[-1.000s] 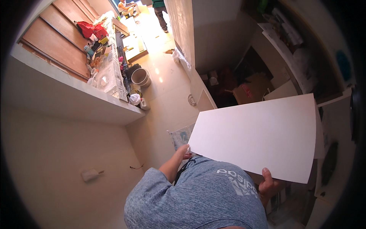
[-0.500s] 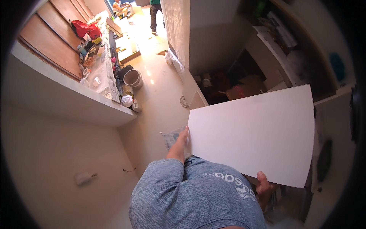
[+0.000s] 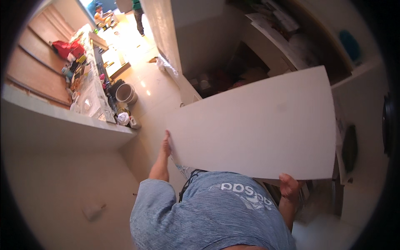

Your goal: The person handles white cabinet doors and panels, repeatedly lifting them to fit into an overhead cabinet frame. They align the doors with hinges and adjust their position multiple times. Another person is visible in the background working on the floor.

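Note:
A large, flat white board (image 3: 254, 129) spans the space in front of my body, tilted with its far right corner highest in view. My left hand (image 3: 166, 143) grips its left edge, thumb side showing and the other fingers hidden behind the board. At the near edge, toward the right, my right hand (image 3: 289, 186) holds the board with the thumb on top; its fingers are underneath and out of sight.
Left, a ledge (image 3: 96, 96) carries tools, containers and a red cloth (image 3: 68, 49). A bucket (image 3: 126, 93) stands on the tiled floor (image 3: 154, 98). Beyond the board is a dark cabinet (image 3: 221, 68) with stored items. Two people are at the far end, one standing (image 3: 138, 18).
The board has shifted left and now covers more of the view. My left hand has moved left with it, and my right hand has come slightly up. The head view has turned somewhat.

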### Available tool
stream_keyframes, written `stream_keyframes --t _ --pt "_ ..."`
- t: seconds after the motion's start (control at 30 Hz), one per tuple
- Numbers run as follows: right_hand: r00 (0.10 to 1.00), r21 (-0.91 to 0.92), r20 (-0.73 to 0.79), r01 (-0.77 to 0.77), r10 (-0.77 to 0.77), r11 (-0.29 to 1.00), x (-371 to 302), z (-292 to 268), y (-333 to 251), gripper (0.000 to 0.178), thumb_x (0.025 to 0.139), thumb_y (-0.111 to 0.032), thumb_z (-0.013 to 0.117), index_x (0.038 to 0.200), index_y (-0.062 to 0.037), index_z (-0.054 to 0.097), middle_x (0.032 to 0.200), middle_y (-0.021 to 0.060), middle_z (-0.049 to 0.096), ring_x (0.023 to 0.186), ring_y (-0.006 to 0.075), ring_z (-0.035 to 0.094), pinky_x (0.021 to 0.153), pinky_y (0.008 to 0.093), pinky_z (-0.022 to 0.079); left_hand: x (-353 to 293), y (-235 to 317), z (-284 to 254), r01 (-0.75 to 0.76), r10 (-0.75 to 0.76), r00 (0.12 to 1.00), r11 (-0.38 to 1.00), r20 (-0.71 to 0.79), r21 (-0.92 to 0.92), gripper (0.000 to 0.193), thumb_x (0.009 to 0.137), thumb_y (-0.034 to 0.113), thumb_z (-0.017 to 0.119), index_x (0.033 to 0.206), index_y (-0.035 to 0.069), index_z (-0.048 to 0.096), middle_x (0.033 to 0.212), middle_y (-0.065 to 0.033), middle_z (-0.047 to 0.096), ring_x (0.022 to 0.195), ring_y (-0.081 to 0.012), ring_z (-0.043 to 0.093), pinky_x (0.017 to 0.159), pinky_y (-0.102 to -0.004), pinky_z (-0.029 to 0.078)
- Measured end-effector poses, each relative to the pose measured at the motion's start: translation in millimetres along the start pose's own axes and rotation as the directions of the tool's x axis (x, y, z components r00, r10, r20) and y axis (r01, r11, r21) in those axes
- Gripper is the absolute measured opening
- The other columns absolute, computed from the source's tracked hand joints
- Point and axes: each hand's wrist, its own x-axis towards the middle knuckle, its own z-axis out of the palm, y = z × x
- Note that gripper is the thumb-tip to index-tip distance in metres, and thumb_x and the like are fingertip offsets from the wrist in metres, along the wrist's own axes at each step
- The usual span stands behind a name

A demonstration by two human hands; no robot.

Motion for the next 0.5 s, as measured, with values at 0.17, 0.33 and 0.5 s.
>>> stream_keyframes --t 0.17,0.33,0.5 --pt "0.977 0.207 0.127 -0.194 0.17 0.959 2 -27 57 0.035 0.067 0.008 0.061 0.101 0.0009 0.06 0.087 0.0074 0.063 0.086 0.0214 0.061 0.081 0.0358 0.049 -84 123 -19 -0.044 0.057 0.994 0.989 0.09 -0.139 0.086 0.086 0.07 0.038 0.142 0.005 0.032 0.138 -0.0148 0.044 0.127 -0.0314 0.04 0.107 -0.0449 0.032" --pt "0.887 0.432 0.271 -0.458 0.373 0.777 30 36 44 0.034 0.07 0.006 0.061 0.103 0.0009 0.059 0.092 0.0087 0.063 0.092 0.0215 0.061 0.085 0.0372 0.049 -152 190 -57 -0.264 0.271 0.956 0.962 -0.11 0.073 0.079 0.089 0.061 0.046 0.137 0.0 0.038 0.137 -0.0129 0.045 0.125 -0.0268 0.042 0.104 -0.0415 0.035" --pt "0.838 0.568 0.312 -0.543 0.448 0.619 50 58 87 0.037 0.073 0.003 0.064 0.108 0.0002 0.056 0.104 0.0092 0.06 0.102 0.0231 0.058 0.094 0.0402 0.045 -230 264 -59 -0.493 0.579 0.769 0.807 -0.271 0.325 0.076 0.091 0.057 0.047 0.138 -0.002 0.038 0.14 -0.0138 0.042 0.125 -0.0277 0.042 0.106 -0.0401 0.032"
